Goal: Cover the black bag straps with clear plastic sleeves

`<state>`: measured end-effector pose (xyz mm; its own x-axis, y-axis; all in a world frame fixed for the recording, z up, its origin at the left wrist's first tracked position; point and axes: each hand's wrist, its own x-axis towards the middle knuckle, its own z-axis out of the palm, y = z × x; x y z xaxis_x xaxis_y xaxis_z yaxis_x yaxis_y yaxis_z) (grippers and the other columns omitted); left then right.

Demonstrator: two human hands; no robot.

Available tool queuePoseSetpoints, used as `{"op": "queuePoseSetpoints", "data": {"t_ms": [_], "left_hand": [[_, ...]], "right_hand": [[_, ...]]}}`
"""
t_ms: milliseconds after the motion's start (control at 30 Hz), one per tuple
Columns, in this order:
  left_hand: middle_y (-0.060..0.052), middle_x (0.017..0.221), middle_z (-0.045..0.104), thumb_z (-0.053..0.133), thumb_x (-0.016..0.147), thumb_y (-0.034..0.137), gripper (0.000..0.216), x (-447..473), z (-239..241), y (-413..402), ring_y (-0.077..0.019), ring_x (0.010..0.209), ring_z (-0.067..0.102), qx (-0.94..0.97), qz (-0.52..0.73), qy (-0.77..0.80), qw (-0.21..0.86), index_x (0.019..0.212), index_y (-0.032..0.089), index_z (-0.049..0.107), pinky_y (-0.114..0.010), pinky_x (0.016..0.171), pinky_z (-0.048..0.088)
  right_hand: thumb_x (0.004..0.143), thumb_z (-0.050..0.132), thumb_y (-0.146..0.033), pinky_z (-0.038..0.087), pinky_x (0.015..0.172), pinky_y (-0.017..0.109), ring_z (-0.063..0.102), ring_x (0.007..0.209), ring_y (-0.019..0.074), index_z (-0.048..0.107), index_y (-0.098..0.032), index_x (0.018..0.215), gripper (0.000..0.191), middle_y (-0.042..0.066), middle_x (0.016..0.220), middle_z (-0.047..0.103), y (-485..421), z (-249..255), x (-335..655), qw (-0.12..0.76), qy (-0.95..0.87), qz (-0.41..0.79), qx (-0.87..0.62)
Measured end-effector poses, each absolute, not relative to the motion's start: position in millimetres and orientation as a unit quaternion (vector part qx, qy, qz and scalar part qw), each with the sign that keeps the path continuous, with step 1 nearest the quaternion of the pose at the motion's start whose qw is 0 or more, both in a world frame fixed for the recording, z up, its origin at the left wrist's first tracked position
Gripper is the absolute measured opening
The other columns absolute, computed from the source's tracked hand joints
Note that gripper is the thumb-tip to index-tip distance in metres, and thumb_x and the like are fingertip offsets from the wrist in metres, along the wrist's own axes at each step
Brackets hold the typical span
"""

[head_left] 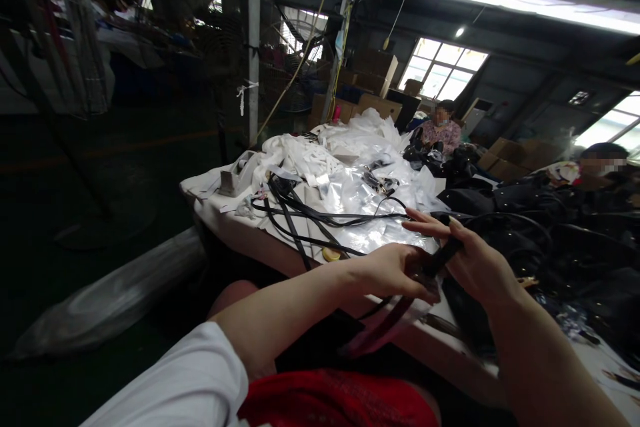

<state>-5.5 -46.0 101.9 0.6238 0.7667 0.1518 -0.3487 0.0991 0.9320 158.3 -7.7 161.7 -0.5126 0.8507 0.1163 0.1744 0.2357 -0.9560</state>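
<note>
My left hand (395, 271) is closed around the lower end of a black strap (443, 255) at the near edge of the worktable (235, 227). The same strap runs across my right hand (467, 257), whose fingers curl on its upper end with the index finger stretched out to the left. From below my hands the strap hangs down toward my lap inside a clear plastic sleeve (385, 327). More black straps (300, 217) lie loose on the table just beyond my hands.
Clear plastic bags (360, 190) and white cloth (305, 150) are heaped on the table, with a tape dispenser (236, 177) at its left corner. Black bags (540, 213) are piled to the right. Two other people sit at the far side. Cardboard boxes stand behind.
</note>
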Motion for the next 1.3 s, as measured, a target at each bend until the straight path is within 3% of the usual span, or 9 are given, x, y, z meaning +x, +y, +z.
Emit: {"op": "queuePoseSetpoints", "data": {"t_ms": [167, 400, 633, 733, 833, 1067, 1167, 1233, 1300], "left_hand": [[0.001, 0.077, 0.064, 0.092, 0.057, 0.031, 0.053, -9.9, 101.2, -42.3, -0.0102, 0.071, 0.06, 0.528, 0.427, 0.16, 0.716, 0.098, 0.013, 0.065, -0.027, 0.077, 0.046], [-0.003, 0.078, 0.068, 0.078, 0.066, 0.063, 0.069, -4.3, 96.8, -45.0, -0.0149, 0.066, 0.066, 0.532, 0.496, 0.227, 0.648, 0.108, 0.017, 0.048, -0.03, 0.071, 0.049], [-0.004, 0.08, 0.066, 0.057, 0.091, 0.043, 0.026, -12.2, 100.3, -46.7, -0.0161, 0.074, 0.063, 0.683, 0.484, 0.332, 0.434, 0.085, 0.018, 0.051, -0.027, 0.069, 0.045], [-0.005, 0.087, 0.063, 0.057, 0.09, 0.032, 0.02, -15.0, 104.0, -47.6, -0.0172, 0.084, 0.057, 0.718, 0.529, 0.348, 0.288, 0.076, 0.018, 0.052, -0.03, 0.081, 0.044], [-0.003, 0.081, 0.057, 0.058, 0.089, 0.028, 0.021, -13.6, 110.7, -49.8, -0.0181, 0.085, 0.054, 0.712, 0.557, 0.359, 0.232, 0.071, 0.019, 0.051, -0.031, 0.082, 0.043], [-0.005, 0.089, 0.061, 0.059, 0.09, 0.027, 0.019, -7.1, 133.0, -53.5, -0.0175, 0.092, 0.056, 0.684, 0.616, 0.317, 0.23, 0.073, 0.018, 0.055, -0.031, 0.089, 0.045], [-0.008, 0.102, 0.062, 0.073, 0.08, 0.037, 0.026, -6.1, 126.4, -54.7, -0.0199, 0.099, 0.058, 0.652, 0.623, 0.345, 0.262, 0.089, 0.017, 0.058, -0.033, 0.091, 0.046], [-0.009, 0.105, 0.062, 0.081, 0.069, 0.045, 0.049, -4.8, 115.2, -54.3, -0.0208, 0.098, 0.059, 0.634, 0.581, 0.384, 0.337, 0.1, 0.016, 0.057, -0.033, 0.088, 0.048], [-0.006, 0.091, 0.064, 0.08, 0.068, 0.051, 0.052, -3.2, 103.0, -52.4, -0.018, 0.084, 0.062, 0.626, 0.493, 0.375, 0.475, 0.097, 0.015, 0.057, -0.03, 0.078, 0.049]], "right_hand": [[0.094, 0.04, -0.055, 0.003, 0.122, 0.051, 0.025, 0.147, 0.0328, 0.075, -0.031, 0.113, 0.047, -0.003, 0.149, 0.049, 2.9, 163.6, 171.4, 0.334, -0.768, 0.364, -0.408], [0.092, 0.043, -0.057, 0.007, 0.123, 0.042, 0.033, 0.143, 0.0284, 0.078, -0.027, 0.105, 0.048, 0.001, 0.137, 0.061, 2.3, 166.5, 166.3, 0.389, -0.7, 0.458, -0.386], [0.091, 0.043, -0.062, 0.002, 0.123, 0.046, 0.031, 0.145, 0.0301, 0.078, -0.024, 0.105, 0.054, 0.004, 0.129, 0.067, -5.3, 172.1, 155.8, 0.383, -0.646, 0.547, -0.37], [0.088, 0.047, -0.065, 0.004, 0.123, 0.045, 0.033, 0.144, 0.0312, 0.079, -0.022, 0.102, 0.056, 0.006, 0.127, 0.069, -7.4, 174.3, 154.9, 0.384, -0.639, 0.557, -0.367], [0.086, 0.05, -0.067, 0.006, 0.123, 0.047, 0.038, 0.141, 0.0326, 0.079, -0.021, 0.103, 0.056, 0.007, 0.124, 0.07, -6.6, 170.9, 154.9, 0.379, -0.632, 0.569, -0.364], [0.076, 0.069, -0.063, 0.018, 0.121, 0.05, 0.043, 0.137, 0.0343, 0.078, -0.027, 0.101, 0.044, 0.003, 0.122, 0.071, -9.0, 150.7, 147.3, 0.376, -0.615, 0.584, -0.372], [0.083, 0.06, -0.062, 0.02, 0.12, 0.051, 0.046, 0.135, 0.0338, 0.077, -0.026, 0.104, 0.045, 0.005, 0.124, 0.07, -13.9, 159.5, 146.9, 0.397, -0.611, 0.596, -0.337], [0.088, 0.052, -0.06, 0.017, 0.12, 0.051, 0.045, 0.136, 0.0332, 0.076, -0.025, 0.109, 0.047, 0.006, 0.127, 0.069, -15.8, 168.0, 149.5, 0.417, -0.615, 0.591, -0.314], [0.091, 0.047, -0.058, 0.012, 0.122, 0.05, 0.042, 0.138, 0.0324, 0.076, -0.024, 0.11, 0.048, 0.007, 0.128, 0.068, -15.6, 173.0, 153.0, 0.435, -0.621, 0.576, -0.305]]}}
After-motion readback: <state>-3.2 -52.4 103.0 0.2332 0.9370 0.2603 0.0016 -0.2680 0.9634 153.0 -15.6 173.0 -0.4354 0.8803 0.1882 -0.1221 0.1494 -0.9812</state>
